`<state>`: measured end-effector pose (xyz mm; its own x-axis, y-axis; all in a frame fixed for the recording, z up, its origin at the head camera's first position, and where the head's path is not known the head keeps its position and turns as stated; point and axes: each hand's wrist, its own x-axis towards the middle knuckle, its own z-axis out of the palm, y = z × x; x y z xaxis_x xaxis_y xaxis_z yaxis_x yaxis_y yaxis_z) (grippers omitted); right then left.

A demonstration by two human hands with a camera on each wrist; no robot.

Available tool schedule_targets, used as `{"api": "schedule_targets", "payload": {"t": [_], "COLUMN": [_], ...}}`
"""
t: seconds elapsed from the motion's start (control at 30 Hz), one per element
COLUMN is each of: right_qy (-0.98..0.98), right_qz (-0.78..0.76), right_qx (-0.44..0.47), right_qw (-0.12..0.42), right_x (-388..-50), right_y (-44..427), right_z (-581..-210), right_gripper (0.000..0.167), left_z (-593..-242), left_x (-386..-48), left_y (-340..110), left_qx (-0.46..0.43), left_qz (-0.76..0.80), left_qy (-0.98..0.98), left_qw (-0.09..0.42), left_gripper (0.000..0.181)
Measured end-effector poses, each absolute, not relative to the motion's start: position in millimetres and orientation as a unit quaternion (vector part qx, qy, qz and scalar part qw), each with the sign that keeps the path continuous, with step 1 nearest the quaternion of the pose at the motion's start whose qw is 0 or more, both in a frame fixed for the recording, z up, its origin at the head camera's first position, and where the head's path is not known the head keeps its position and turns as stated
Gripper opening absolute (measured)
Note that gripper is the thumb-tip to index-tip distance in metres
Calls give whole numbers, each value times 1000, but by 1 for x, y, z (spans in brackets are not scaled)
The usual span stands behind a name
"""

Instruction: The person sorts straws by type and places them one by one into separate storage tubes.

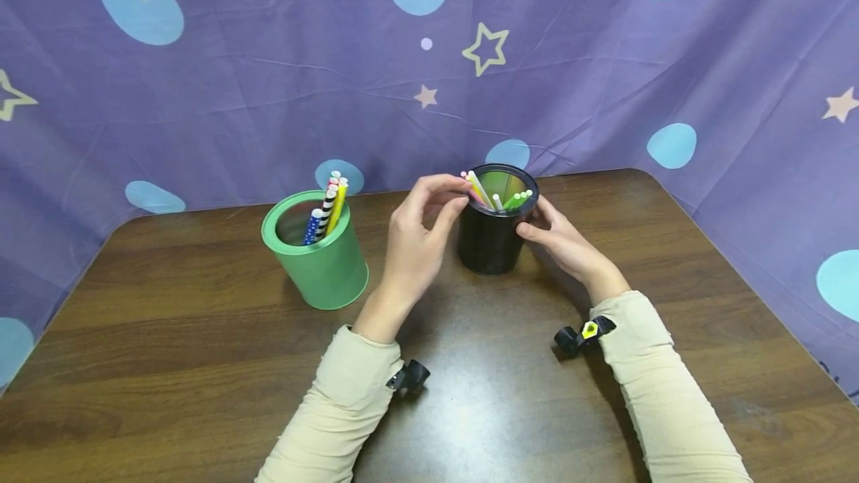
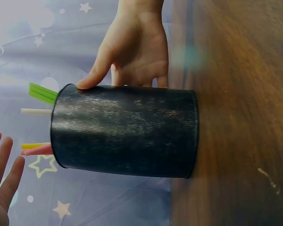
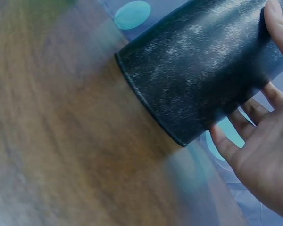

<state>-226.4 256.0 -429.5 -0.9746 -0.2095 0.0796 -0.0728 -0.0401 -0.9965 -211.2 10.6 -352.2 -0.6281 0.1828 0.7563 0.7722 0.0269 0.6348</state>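
Note:
A black can [image 1: 492, 244] stands upright on the table, with green, white, yellow and pink sticks leaning inside it. My right hand [image 1: 570, 248] grips the can's right side, thumb at the front and fingers around the back, as the right wrist view also shows with the can [image 3: 193, 70] against the hand [image 3: 269, 146]. My left hand [image 1: 419, 237] is at the can's left rim, beside the pink and yellow sticks. In the left wrist view a small gap lies between the left fingers [image 2: 14, 174] and the pink stick [image 2: 37, 150], and nothing is held.
A green can [image 1: 329, 274] stands to the left on the wooden table [image 1: 168, 364], holding several patterned sticks [image 1: 328, 209] in blue, black-and-white and yellow. Behind the table hangs a purple curtain [image 1: 288, 95] with stars and blue spots. Each wrist wears a small black camera.

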Motion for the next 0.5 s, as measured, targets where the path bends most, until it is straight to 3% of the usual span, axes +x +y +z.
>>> {"api": "schedule_targets", "payload": {"t": [0.3,0.5], "right_qy": [717,743], "right_qz": [-685,-660], "right_qx": [-111,-91], "right_qw": [68,61], "right_x": [-222,-203], "right_y": [259,267], "right_z": [-425,-417], "right_gripper": [76,72], "left_z": [-345,-339], "left_x": [-195,-175], "left_y": [-10,-46], "left_qx": [-345,-378], "left_qz": [-501,-426], "left_qy": [-744,-759], "left_qw": [278,315], "left_gripper": [19,22]}}
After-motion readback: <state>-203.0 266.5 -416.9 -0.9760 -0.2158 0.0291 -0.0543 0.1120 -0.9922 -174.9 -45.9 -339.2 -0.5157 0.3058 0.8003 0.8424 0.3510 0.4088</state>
